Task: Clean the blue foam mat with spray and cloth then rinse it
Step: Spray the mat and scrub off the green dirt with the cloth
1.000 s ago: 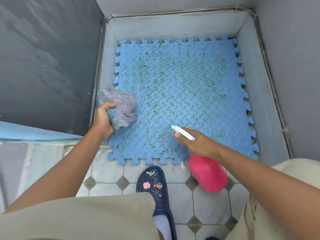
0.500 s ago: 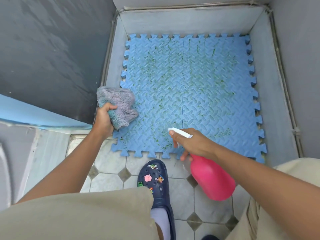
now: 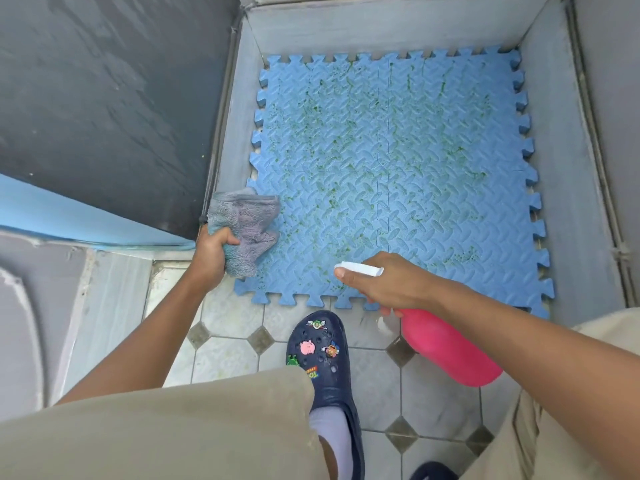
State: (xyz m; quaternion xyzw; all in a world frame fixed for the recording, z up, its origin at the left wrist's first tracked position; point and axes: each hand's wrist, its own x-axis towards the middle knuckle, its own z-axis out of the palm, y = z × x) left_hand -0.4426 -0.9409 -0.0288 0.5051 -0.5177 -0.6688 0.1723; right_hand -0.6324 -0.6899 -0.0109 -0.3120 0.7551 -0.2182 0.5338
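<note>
A blue foam mat (image 3: 398, 174) with jigsaw edges lies flat in a grey walled corner, speckled with green stains. My left hand (image 3: 212, 252) grips a crumpled grey cloth (image 3: 246, 225) over the mat's near left edge. My right hand (image 3: 391, 278) holds a pink spray bottle (image 3: 446, 348) by its white trigger head (image 3: 360, 270), nozzle pointing left over the mat's near edge. The bottle's body hangs down toward me over the tiles.
Grey walls (image 3: 381, 26) enclose the mat at the back and right. A dark panel (image 3: 104, 98) stands at left. My dark blue clog (image 3: 322, 358) with charms rests on the white tiled floor (image 3: 228, 341) just before the mat. Beige trousers fill the bottom.
The view has shifted so the mat sits further right. Both hands keep their hold; the right hand with the bottle has drifted slightly right along the near edge.
</note>
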